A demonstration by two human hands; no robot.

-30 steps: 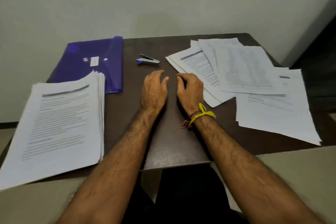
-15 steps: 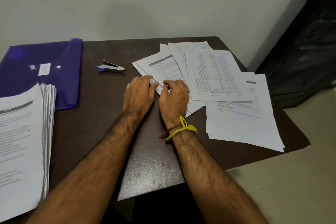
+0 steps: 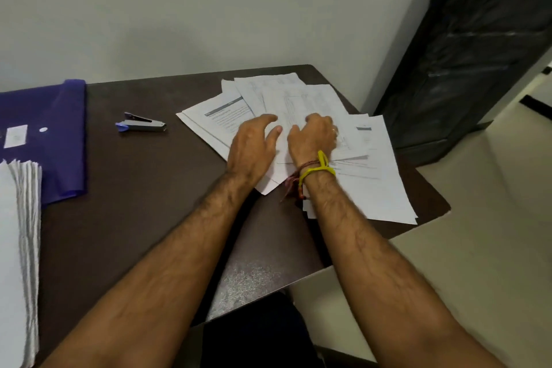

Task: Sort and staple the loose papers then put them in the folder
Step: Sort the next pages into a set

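Observation:
Loose printed papers (image 3: 377,188) lie fanned out on the right part of the dark table (image 3: 143,218). My left hand (image 3: 254,146) rests on their left side with its fingers spread and relaxed. Just to its right, my right hand (image 3: 313,137), with a yellow band at the wrist, lies on the top sheets; its fingers curl down onto the paper and their tips are hidden. A grey stapler (image 3: 142,125) with a blue end lies left of the papers. The blue folder (image 3: 44,134) lies flat at the far left.
A thick stack of printed sheets (image 3: 18,248) sits at the left edge, overlapping the folder's near end. A dark cabinet (image 3: 478,54) stands right of the table, by the wall. The table's right edge runs close to the outermost papers.
Both hands have moved forward and right from the bare table onto the loose papers. The view has swung right, so the folder and the left stack now sit at the frame's edge.

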